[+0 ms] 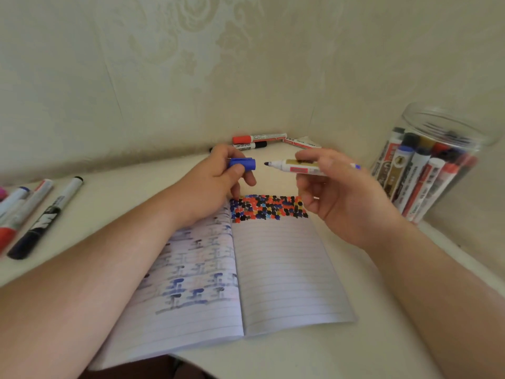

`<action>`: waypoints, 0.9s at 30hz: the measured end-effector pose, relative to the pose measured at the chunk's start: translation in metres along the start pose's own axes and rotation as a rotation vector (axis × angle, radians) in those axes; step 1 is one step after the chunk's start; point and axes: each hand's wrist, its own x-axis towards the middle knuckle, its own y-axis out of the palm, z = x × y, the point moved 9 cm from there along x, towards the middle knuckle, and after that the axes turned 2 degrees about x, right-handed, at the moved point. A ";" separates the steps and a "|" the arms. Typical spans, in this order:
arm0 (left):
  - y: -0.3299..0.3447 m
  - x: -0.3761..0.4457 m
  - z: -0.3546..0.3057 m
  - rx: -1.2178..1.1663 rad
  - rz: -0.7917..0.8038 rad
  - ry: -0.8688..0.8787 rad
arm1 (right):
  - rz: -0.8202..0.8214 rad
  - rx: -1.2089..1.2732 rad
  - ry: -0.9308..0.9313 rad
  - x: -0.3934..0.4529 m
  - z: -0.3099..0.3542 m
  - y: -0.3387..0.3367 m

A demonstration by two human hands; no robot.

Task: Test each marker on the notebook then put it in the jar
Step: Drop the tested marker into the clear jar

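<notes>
The pale tabletop [341, 351] fills a corner against patterned wallpaper, and most of its middle is taken by an open lined notebook [284, 274]. Its left page shows faint bleed-through blotches in blue and grey; the right page carries a dense block of red, black and blue test dabs [269, 207] along its top edge, with bare lines below. Both forearms reach in over the pages.

At the right, near the wall, a clear plastic jar [442, 124] stands with no lid on it, packed with upright markers, their caps in blue, black, red and gold. On the left of the tabletop lies a loose group of markers [41, 214], a dark-barrelled one closest to the notebook. At the back by the wall lie a few more markers [259, 138], one with a red cap, one with a black cap.

Above the top of the notebook, the right hand [347, 198] holds the uncapped marker [297, 166] level, its fingers [325, 162] curled round the white and gold barrel, the dark tip pointing left. The left hand [216, 184] pinches the blue cap [243, 164] between thumb and fingers, its open end facing the tip. Cap and tip are just apart, in line with each other.
</notes>
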 end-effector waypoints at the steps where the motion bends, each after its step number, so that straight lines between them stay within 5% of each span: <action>1: -0.002 0.001 0.002 -0.035 -0.012 -0.004 | 0.014 0.035 0.037 0.000 -0.003 0.001; 18: -0.001 0.004 -0.004 -0.005 0.015 0.083 | 0.010 -0.216 0.104 0.002 -0.016 0.002; 22: -0.009 0.005 -0.001 -0.014 -0.052 0.057 | -0.024 -0.821 -0.073 -0.002 0.002 0.000; 27: 0.004 -0.002 -0.013 -0.080 0.083 0.079 | -0.018 -1.558 -0.159 0.002 0.006 0.012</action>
